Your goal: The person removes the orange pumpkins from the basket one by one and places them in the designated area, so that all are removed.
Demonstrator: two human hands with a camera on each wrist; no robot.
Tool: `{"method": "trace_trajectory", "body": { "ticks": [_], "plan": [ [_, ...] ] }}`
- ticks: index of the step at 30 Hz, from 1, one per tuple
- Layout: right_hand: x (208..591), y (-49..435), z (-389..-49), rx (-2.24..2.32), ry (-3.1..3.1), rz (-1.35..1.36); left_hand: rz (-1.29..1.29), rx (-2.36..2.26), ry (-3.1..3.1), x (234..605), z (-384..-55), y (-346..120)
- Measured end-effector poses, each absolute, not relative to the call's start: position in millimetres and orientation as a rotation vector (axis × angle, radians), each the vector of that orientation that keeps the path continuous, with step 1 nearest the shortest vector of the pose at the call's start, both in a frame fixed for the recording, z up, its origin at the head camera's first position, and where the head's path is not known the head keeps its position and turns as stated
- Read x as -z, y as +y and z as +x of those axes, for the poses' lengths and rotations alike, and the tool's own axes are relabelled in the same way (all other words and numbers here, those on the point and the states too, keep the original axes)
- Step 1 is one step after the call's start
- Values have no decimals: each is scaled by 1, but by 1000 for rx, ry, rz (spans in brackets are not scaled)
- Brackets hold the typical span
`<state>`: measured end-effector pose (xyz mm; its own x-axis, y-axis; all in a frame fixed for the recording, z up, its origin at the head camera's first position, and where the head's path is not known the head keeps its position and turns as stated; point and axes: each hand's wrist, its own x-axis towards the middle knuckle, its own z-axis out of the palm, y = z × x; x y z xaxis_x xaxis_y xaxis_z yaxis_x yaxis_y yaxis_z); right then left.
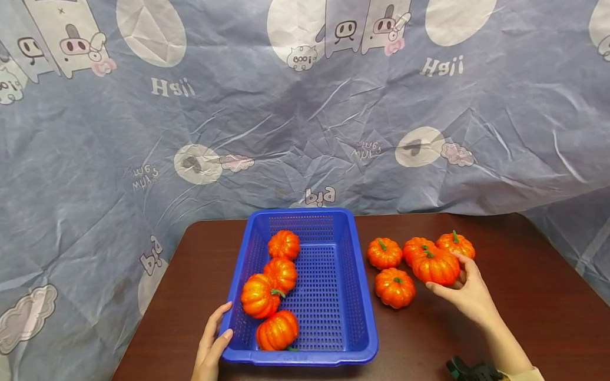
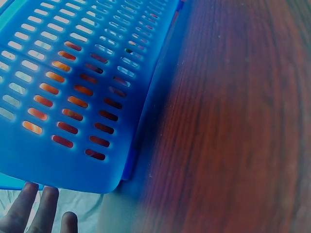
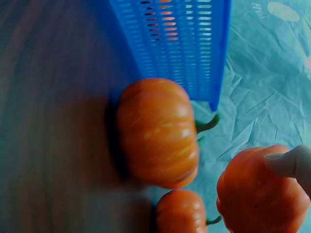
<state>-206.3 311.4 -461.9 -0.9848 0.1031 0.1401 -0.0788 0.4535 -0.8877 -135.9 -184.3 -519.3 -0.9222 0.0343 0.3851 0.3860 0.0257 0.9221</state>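
the right hand (image 1: 469,297) holds a glossy, ribbed, orange pumpkin with a green stem (image 1: 437,268), thumb in front and a finger along the far right side, a grasp that seems to suit its round body and leaves the stem clear. four similar pumpkins (image 1: 394,288) sit close around it on the dark brown wood-grain tabletop (image 1: 535,292), right of the blue, rectangular, slotted plastic basket (image 1: 300,356). the left hand (image 1: 210,353) has its fingers and thumb apart and loosely extended, touching the basket's left rim near the front corner, probably to steady it. inside, four more orange pumpkins (image 1: 277,330) lie toward the left side, so the right part of the basket floor shows bare. the head view gives this whole layout but hardly tells whether the held pumpkin is off the tabletop; the right wrist view suggests it is raised, sitting higher than its neighbours, with the thumb flat on its skin. the left wrist view alone shows orange through the slots of the basket's outer wall, fingertips at its rim.
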Motion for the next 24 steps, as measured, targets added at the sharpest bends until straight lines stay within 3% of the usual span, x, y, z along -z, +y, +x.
{"method": "trace_trajectory", "body": {
  "ticks": [24],
  "plan": [
    [508,332,-201,-1369,-2780,-114,-458,1993,-2031,519,-136,-184]
  ]
}}
